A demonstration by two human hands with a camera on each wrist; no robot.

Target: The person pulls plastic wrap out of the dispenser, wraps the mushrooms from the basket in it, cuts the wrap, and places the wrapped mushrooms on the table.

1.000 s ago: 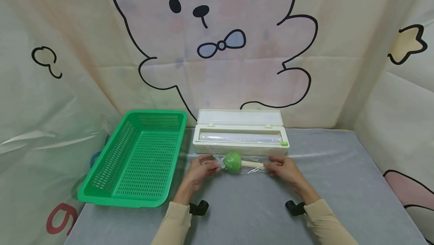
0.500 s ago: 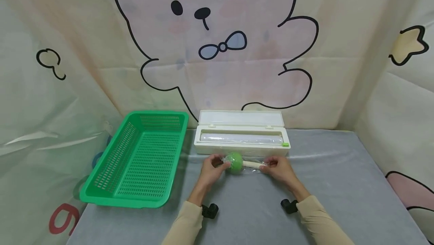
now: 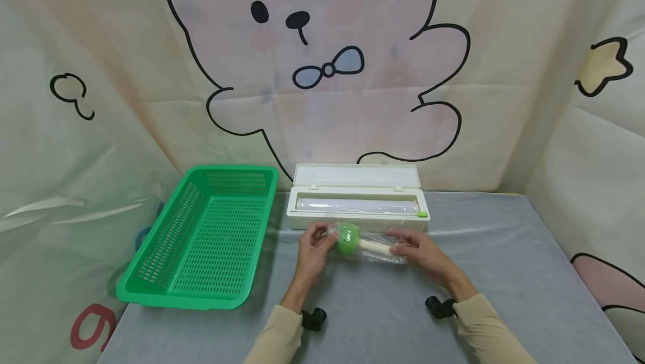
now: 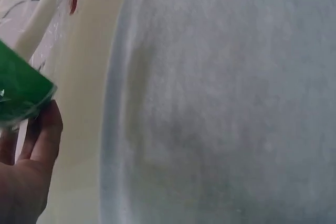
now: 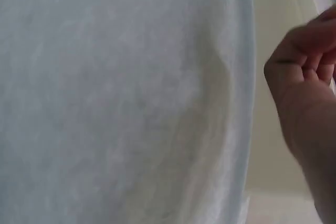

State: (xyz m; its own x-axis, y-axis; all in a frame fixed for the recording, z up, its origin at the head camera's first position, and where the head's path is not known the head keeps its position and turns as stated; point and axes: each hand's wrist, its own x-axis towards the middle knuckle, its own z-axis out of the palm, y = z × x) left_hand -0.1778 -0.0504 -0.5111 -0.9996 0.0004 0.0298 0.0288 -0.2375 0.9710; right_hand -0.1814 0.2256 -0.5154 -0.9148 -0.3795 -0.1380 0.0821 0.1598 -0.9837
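Note:
Between both hands, in the head view, is a stick with a round green head (image 3: 348, 239) and a pale straight handle (image 3: 375, 247), wrapped in clear plastic film (image 3: 388, 257). My left hand (image 3: 312, 255) grips the green end, thumb toward me. In the left wrist view its fingers (image 4: 48, 129) lie against the flat end of the green head (image 4: 21, 90). My right hand (image 3: 425, 255) pinches the handle's far end and the film around it. In the right wrist view the right hand (image 5: 304, 72) shows curled fingers, and the stick is outside that view.
Just behind the hands stands a white film dispenser (image 3: 358, 223), lid raised, holding a roll of film (image 3: 358, 205); a small green slider (image 3: 422, 214) sits at its right end. To the left is a green slotted basket (image 3: 183, 300). Grey cloth (image 3: 373, 319) covers the table.
My left hand has moved right, from the loose film to the green head. The right hand went left, then back right. The stick now slants slightly, with film bunched below its handle.

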